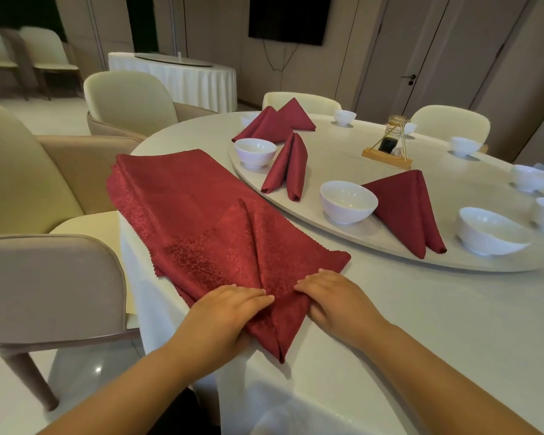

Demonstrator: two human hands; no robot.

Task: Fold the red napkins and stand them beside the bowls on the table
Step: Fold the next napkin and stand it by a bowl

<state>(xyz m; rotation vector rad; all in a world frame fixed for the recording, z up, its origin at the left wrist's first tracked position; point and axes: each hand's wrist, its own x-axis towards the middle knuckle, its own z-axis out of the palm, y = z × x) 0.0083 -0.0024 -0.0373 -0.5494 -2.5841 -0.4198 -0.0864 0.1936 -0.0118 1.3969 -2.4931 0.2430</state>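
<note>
A partly folded red napkin [264, 277] lies on a stack of flat red napkins [176, 189] at the table's near left edge. My left hand [226, 312] grips its left folded flap, fingers on top and thumb under the cloth. My right hand [333, 299] presses the right flap down near the pointed corner. Three folded red napkins stand on the turntable [343, 243]: one [288, 167] beside a white bowl [255, 150], one [412, 208] beside another bowl [347, 200], one [277, 122] at the back.
More white bowls sit around the turntable, such as one [490, 230] at right and one [344, 116] at the back. A condiment bottle in a wire stand [390, 142] is at the centre. Beige chairs [44, 277] ring the table [421, 324].
</note>
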